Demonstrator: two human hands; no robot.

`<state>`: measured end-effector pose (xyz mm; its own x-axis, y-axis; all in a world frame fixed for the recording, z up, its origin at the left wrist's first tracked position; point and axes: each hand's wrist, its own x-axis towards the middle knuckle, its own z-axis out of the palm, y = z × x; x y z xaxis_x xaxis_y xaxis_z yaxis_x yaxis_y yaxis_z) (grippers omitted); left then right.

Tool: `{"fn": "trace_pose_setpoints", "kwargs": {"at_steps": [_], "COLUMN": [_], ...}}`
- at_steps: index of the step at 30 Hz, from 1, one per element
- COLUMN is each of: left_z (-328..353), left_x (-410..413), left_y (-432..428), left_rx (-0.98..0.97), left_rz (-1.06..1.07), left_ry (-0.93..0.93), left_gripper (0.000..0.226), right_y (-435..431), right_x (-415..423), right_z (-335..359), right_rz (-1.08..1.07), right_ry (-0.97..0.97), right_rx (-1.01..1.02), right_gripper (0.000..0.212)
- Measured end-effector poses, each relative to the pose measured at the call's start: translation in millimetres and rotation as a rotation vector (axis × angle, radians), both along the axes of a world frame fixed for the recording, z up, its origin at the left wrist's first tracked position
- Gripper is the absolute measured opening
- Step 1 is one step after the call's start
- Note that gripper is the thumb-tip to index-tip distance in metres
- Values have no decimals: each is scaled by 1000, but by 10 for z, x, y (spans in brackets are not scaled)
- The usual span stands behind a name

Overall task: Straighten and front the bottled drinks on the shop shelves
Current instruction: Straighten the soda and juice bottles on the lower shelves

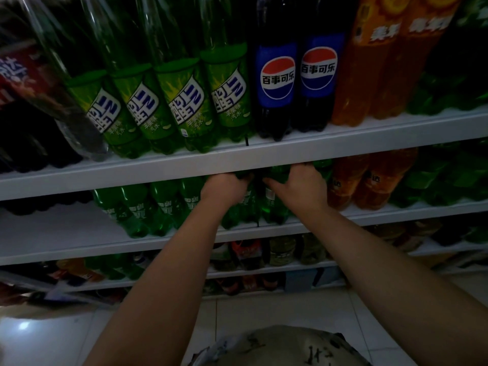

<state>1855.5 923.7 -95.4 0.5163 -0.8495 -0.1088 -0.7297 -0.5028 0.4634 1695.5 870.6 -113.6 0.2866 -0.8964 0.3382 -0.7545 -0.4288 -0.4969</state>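
hands: left hand (227,186) and right hand (299,188) each curl round a shoulder of the green bottles (273,210), likely to draw them forward.
bottles: directly under both hands, tops hidden behind the shelf lip (158,173) above; orange bottles (348,186) just beside the right hand.

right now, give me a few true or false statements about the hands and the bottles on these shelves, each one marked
1. The left hand and the right hand both grip lower green bottles. True.
2. The two blue-labelled cola bottles share the shelf the hands are reaching into. False: they stand on the upper shelf, one level above the hands.
3. Orange bottles stand right of the cola bottles. True.
4. The upper green bottles stand right of the cola bottles. False: they stand to their left.
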Motion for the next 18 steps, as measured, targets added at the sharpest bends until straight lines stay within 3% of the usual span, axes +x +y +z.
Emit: {"fn": "trace_pose_setpoints", "kwargs": {"at_steps": [9,13,18], "left_z": [17,24,60], "left_x": [25,35,63], "left_y": [-18,17,30], "left_rx": [38,11,3], "left_rz": [-49,-73,-71], "left_ry": [-19,18,58], "left_gripper": [54,54,54], "right_y": [-109,-139,-88], "right_x": [-46,-64,5], "right_z": [47,85,92], "right_rz": [137,147,51], "right_ry": [83,-7,22], "right_rx": [115,167,128], "right_gripper": [41,67,73]}}
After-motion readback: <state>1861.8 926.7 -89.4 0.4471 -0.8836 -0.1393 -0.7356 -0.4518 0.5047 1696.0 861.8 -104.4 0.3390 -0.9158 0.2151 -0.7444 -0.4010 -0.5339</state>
